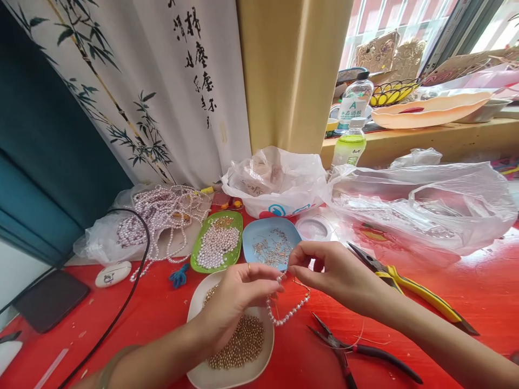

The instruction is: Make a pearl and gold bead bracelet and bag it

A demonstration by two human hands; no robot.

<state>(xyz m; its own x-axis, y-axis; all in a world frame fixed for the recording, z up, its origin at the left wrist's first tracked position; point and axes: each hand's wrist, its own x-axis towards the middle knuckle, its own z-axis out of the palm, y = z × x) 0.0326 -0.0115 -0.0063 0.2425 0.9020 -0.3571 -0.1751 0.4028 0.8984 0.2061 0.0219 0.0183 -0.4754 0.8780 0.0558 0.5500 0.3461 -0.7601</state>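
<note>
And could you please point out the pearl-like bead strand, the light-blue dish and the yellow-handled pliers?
Pearl-like bead strand (279, 322): head view, on the beads at the bottom of its loop.
Light-blue dish (259, 225): head view, on the bare surface near its far rim.
Yellow-handled pliers (410, 283): head view, on a yellow handle.

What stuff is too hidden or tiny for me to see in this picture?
All in the head view:
- Some gold beads in the cream dish: the left hand and wrist cover them.
- What the right hand pinches near the pearl strand: too small.
- One end of the dark-handled pliers: cut off by the bottom edge.
- The clear bag's contents: blurred by crinkled plastic.
</note>
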